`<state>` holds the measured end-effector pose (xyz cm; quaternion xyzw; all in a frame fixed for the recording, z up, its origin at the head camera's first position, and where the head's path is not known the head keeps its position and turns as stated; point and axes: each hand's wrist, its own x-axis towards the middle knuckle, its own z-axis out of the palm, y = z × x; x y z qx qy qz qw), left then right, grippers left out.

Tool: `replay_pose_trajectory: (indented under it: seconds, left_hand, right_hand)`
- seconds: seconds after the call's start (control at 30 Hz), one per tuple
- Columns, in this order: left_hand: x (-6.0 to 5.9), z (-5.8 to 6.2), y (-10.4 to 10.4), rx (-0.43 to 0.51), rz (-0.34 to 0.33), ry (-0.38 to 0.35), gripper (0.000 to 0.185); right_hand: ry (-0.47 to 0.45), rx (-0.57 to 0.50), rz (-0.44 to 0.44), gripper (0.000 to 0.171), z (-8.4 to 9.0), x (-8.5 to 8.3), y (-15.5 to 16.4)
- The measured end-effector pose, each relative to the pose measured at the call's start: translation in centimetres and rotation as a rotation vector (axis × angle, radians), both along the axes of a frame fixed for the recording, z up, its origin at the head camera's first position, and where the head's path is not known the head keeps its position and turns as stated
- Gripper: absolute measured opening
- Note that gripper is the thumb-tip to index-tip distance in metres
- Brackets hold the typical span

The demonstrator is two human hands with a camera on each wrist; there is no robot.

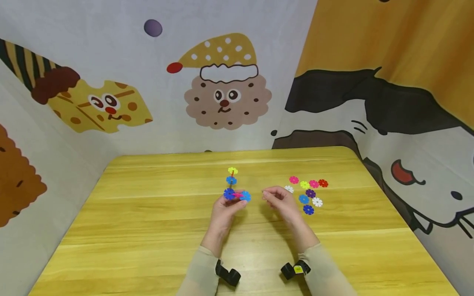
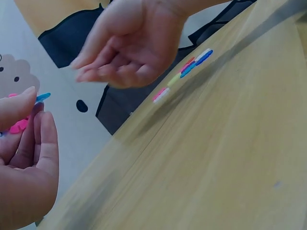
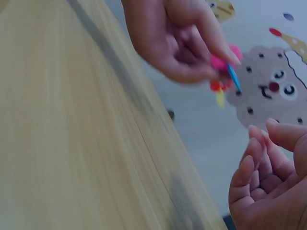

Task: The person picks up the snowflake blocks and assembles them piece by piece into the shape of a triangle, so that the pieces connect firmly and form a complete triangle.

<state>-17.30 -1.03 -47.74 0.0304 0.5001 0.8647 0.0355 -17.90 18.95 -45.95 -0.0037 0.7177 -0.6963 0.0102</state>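
We are seeing the left hand (image 1: 225, 209) pinching the base of a snowflake-disc assembly (image 1: 234, 187), its stack rising above the fingertips — clear of the yellow wooden table (image 1: 148, 213). The right hand (image 1: 280, 200) is hovering just beside it, fingers loosely curled and holding nothing, with loose discs (image 1: 309, 192) lying just beyond on the tabletop. Cartoon-printed fabric walls (image 1: 222, 90) are enclosing the table.

At the lower left the left hand (image 2: 24, 163) pinches a cluster of plastic flower pieces (image 2: 26, 117), pink and blue showing past the thumb and fingers. Above it, the right hand (image 2: 127, 45) hangs over the wooden table (image 2: 216, 158) with loosely curled fingers, holding nothing. Just beyond lies a row of loose flower pieces (image 2: 184, 72), seen edge-on.
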Motion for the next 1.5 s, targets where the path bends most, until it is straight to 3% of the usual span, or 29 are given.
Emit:
replay_pose_trajectory:
  seconds: [0.47, 0.67, 1.03, 1.5]
  left_hand:
    - [-0.2, -0.2, -0.5, 0.053, -0.038, -0.028, 0.032]
    - [-0.3, -0.3, -0.6, 0.044, -0.049, -0.039, 0.031]
    - [-0.2, -0.2, -0.5, 0.061, -0.041, -0.064, 0.032]
    - [-0.3, -0.1, -0.8, 0.027, -0.067, -0.085, 0.032]
  right_hand:
    - [0.0, 0.308, 0.007, 0.037, -0.5, 1.7, 11.0]
    - [-0.048, 0.459, -0.043, 0.037, -0.7, 2.5, 14.0]
    - [0.002, 0.601, 0.049, 0.032, -1.9, 2.3, 15.5]
    - [0.083, 0.671, 0.044, 0.028, -2.6, 1.9, 14.8]
